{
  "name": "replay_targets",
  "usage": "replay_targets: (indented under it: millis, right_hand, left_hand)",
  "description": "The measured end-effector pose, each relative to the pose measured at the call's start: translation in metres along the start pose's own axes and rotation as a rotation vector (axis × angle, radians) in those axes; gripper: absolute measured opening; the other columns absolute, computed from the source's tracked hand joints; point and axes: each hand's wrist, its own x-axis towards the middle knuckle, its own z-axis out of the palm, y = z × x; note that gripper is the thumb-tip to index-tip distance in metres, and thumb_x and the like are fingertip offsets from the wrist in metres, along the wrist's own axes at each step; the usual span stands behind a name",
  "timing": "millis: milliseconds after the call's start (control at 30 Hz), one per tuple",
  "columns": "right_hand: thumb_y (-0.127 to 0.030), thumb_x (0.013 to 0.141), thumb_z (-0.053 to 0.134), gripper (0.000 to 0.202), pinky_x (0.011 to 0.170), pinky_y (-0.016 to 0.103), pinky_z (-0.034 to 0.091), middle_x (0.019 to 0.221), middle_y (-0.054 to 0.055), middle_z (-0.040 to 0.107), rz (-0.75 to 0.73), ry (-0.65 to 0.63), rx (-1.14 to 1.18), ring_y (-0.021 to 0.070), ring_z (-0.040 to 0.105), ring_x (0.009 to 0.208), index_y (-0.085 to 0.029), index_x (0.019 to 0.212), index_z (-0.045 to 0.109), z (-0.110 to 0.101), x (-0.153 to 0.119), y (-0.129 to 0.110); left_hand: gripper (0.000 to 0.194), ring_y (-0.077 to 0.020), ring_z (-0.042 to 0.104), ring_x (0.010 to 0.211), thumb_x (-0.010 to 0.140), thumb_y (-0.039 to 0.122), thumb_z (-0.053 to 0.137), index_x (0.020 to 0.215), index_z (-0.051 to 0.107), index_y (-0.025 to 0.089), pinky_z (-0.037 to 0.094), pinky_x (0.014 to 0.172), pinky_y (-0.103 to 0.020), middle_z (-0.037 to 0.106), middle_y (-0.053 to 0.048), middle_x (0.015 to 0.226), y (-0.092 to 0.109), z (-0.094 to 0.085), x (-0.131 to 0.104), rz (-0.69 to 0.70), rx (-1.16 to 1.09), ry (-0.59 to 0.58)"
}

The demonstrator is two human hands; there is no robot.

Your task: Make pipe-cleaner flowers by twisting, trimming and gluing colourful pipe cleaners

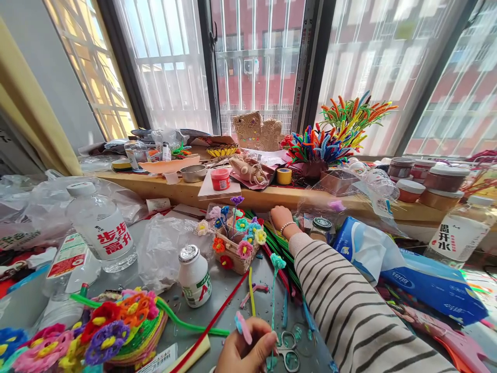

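Observation:
At the bottom centre, my left hand [246, 348] is closed, with thumb and fingertips pinched on the thin stem of a teal pipe-cleaner flower [278, 261] that stands upright. A small pink and pale blue piece [243, 328] sits at its forefinger. My right hand [282, 217] reaches to the back of the desk, fingers curled down beside a bundle of green pipe cleaners [276, 243]; what is under the fingertips is hidden. Just left of it stands a small basket [243, 263] of colourful pipe-cleaner flowers. Scissors [288, 348] lie right of my left hand.
A white bottle [194, 277] and a clear water bottle [101, 228] stand to the left. Finished flowers [108, 326] lie on a round piece at lower left. A blue tissue pack [423, 282] lies beyond my right sleeve. Jars [446, 177] and bunched pipe cleaners [318, 147] line the sill.

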Motion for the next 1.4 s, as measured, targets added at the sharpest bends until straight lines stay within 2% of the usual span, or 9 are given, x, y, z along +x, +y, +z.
replay_targets:
  millis: [167,267,367,467,633,800,933,1100,1400]
  right_hand:
    - [-0.019,0.076,0.044,0.017,0.071,0.034,0.041,0.091,0.007,0.052,-0.035,0.161,0.188,0.0166,0.051,0.082,-0.011,0.090,0.050,-0.042,-0.012,-0.002]
    - [-0.017,0.073,0.047,0.011,0.074,0.032,0.040,0.087,0.009,0.054,-0.084,0.279,0.335,0.0176,0.051,0.084,-0.012,0.083,0.049,-0.068,-0.035,0.011]
    - [-0.021,0.076,0.042,0.012,0.063,0.026,0.046,0.081,0.006,0.057,-0.096,0.337,0.496,0.0132,0.056,0.071,-0.014,0.085,0.044,-0.088,-0.065,0.028]
    - [-0.025,0.076,0.039,0.013,0.053,0.023,0.048,0.074,0.003,0.058,-0.092,0.354,0.647,0.0114,0.057,0.063,-0.015,0.082,0.043,-0.100,-0.099,0.041]
    - [-0.029,0.064,0.054,0.016,0.045,0.022,0.048,0.063,0.000,0.056,-0.013,0.356,1.177,0.0109,0.055,0.056,-0.015,0.072,0.050,-0.111,-0.143,0.044]
    - [-0.025,0.058,0.059,0.019,0.048,0.024,0.048,0.061,-0.002,0.056,-0.038,0.331,1.244,0.0097,0.054,0.054,-0.014,0.072,0.052,-0.116,-0.164,0.044]
    - [-0.025,0.059,0.058,0.016,0.052,0.026,0.049,0.062,-0.001,0.057,-0.049,0.342,1.267,0.0100,0.055,0.054,-0.015,0.070,0.051,-0.119,-0.163,0.035]
    - [-0.025,0.062,0.055,0.013,0.057,0.027,0.049,0.064,-0.001,0.057,-0.131,0.401,1.275,0.0111,0.057,0.057,-0.016,0.070,0.050,-0.120,-0.139,0.002]
    - [-0.028,0.068,0.049,0.014,0.059,0.024,0.046,0.071,0.001,0.059,-0.278,0.514,0.945,0.0115,0.057,0.063,-0.016,0.075,0.049,-0.104,-0.095,-0.068]
  left_hand:
    - [0.031,-0.0035,0.037,0.038,0.055,0.042,0.057,0.057,0.049,0.013,0.028,0.038,-0.016,0.047,0.004,0.049,0.003,-0.002,-0.001,0.025,0.005,-0.028]
    - [0.030,-0.0037,0.038,0.039,0.054,0.040,0.059,0.056,0.049,0.013,0.028,0.038,-0.016,0.047,0.004,0.049,0.005,0.000,-0.002,0.056,0.004,-0.037]
    - [0.031,-0.0034,0.037,0.037,0.052,0.041,0.059,0.057,0.049,0.012,0.028,0.037,-0.016,0.048,0.004,0.047,0.007,0.002,-0.005,0.068,-0.002,-0.034]
    - [0.030,-0.0037,0.038,0.037,0.052,0.040,0.060,0.058,0.050,0.013,0.029,0.037,-0.017,0.048,0.004,0.048,0.010,0.004,-0.007,0.117,0.002,-0.028]
    - [0.023,-0.0047,0.042,0.039,0.059,0.034,0.057,0.060,0.048,0.013,0.033,0.039,-0.017,0.050,0.003,0.051,0.014,0.007,-0.013,0.229,0.026,-0.052]
    - [0.016,-0.0098,0.052,0.049,0.069,0.030,0.046,0.067,0.045,0.014,0.041,0.047,-0.021,0.056,-0.001,0.058,0.014,0.010,-0.022,0.384,0.151,-0.116]
    - [0.015,-0.0117,0.055,0.056,0.072,0.028,0.042,0.071,0.046,0.014,0.044,0.055,-0.024,0.058,-0.004,0.063,0.007,0.011,-0.026,0.509,0.342,-0.171]
    - [0.012,-0.0112,0.054,0.059,0.074,0.024,0.039,0.075,0.047,0.015,0.043,0.059,-0.023,0.059,-0.004,0.066,0.003,0.010,-0.027,0.617,0.484,-0.181]
    - [0.013,-0.0087,0.050,0.051,0.075,0.022,0.036,0.072,0.046,0.015,0.041,0.052,-0.021,0.056,-0.003,0.066,0.008,0.008,-0.033,0.659,0.477,-0.130]
